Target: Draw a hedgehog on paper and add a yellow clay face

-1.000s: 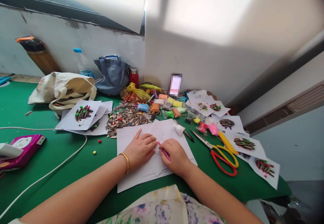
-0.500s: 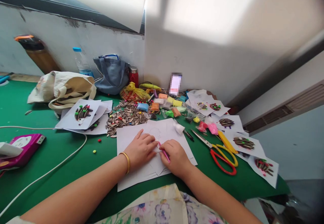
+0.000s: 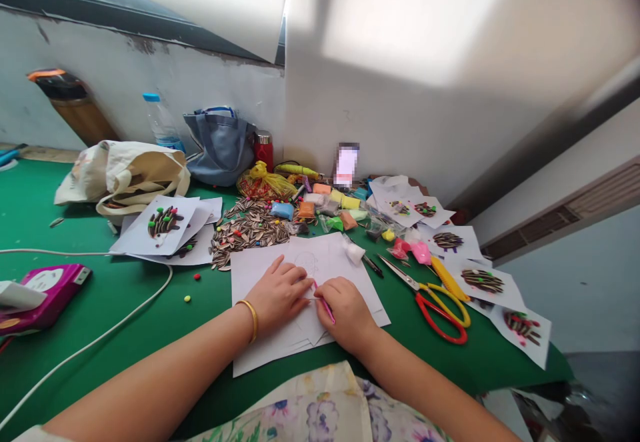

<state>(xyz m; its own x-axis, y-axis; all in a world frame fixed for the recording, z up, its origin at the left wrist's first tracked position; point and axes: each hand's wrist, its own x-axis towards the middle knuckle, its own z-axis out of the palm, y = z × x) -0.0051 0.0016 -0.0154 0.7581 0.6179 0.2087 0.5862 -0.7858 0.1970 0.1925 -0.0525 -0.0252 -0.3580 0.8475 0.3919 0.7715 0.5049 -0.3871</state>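
Apparently, drawing is in hand: on the white sheets (image 3: 255, 265), a pink pencil (image 3: 327, 309) is pinched by the right hand (image 3: 347, 314) beside a faint outline (image 3: 306, 260); the left hand (image 3: 279, 295) is spread flat. Steady paper is called for next.

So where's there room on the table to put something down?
Bare green tabletop shows between the purple box and white cable, with another patch between the scissors and right forearm. It's crowded behind the white sheets: seeds, colourful packets, bags.
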